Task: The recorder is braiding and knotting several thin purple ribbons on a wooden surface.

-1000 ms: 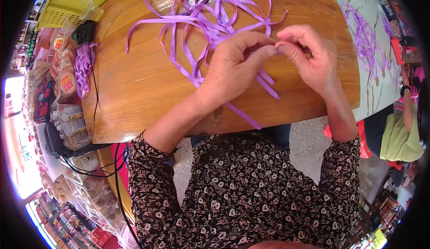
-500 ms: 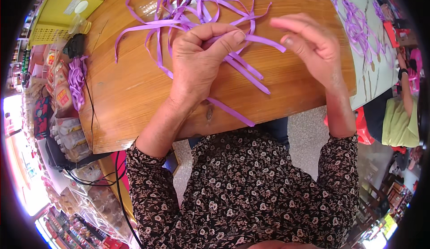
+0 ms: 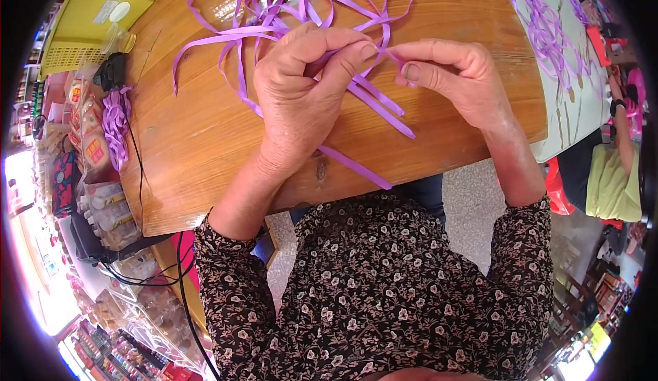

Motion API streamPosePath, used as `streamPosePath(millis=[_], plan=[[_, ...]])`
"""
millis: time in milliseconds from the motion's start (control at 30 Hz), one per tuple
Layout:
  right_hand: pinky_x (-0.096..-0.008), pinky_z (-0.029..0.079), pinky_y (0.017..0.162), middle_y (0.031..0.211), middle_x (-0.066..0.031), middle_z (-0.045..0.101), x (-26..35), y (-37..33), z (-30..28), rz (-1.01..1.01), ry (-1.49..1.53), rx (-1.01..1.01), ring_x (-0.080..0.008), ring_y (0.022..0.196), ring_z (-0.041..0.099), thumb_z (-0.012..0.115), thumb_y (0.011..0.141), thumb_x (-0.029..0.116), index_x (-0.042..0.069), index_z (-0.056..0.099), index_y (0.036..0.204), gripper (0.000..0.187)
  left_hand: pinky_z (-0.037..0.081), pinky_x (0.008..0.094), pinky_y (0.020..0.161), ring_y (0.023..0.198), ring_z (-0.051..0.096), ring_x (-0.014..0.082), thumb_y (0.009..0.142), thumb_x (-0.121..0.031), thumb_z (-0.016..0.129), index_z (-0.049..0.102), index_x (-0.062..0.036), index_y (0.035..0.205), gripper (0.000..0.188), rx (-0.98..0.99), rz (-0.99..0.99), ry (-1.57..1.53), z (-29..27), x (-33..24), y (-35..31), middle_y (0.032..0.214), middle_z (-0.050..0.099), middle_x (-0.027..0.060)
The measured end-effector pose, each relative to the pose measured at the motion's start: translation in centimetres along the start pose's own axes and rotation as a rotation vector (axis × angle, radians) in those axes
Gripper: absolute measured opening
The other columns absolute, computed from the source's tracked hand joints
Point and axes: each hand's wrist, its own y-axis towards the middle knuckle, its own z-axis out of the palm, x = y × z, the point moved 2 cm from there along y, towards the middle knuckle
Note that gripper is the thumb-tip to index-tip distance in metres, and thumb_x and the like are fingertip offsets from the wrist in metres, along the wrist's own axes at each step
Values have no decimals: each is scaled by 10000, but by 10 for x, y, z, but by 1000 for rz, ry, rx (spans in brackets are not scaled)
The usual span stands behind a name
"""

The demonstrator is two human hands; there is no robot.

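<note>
Purple ribbons (image 3: 240,33) lie tangled on the wooden table (image 3: 199,134), mostly toward its far side, with the left hand (image 3: 301,86) gripping ribbon between thumb and forefinger, the right hand (image 3: 459,79) pinching ribbon just beside it, and 2 narrow ends (image 3: 382,111) extending between them.

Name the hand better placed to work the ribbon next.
Right hand, probably: its thumb and forefinger are at the short stretch of ribbon coming out beyond the left hand's fingertips. The left hand pinches the ribbon, so it seems better suited to steadying.
</note>
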Motion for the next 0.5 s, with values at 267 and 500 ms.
streamPosePath(millis=[267, 500], plan=[[-208, 429, 669, 810, -15, 607, 4, 1, 0, -281, -479, -2, -91, 753, 555, 612, 821, 22, -31, 633, 917, 111, 370, 240, 492, 548, 467, 102, 722, -23, 709, 673, -52, 800, 90, 63, 192, 235, -4, -3, 5, 604, 542, 17], [-213, 422, 655, 925, -71, 638, 4, -4, 1, 60, 268, 139, -97, 730, 526, 575, 850, 55, -8, 628, 1016, 186, 429, 163, 605, 707, 532, 23, 799, -1, 650, 647, -11, 849, 51, 93, -314, -366, 8, 7, -2, 757, 614, -20]])
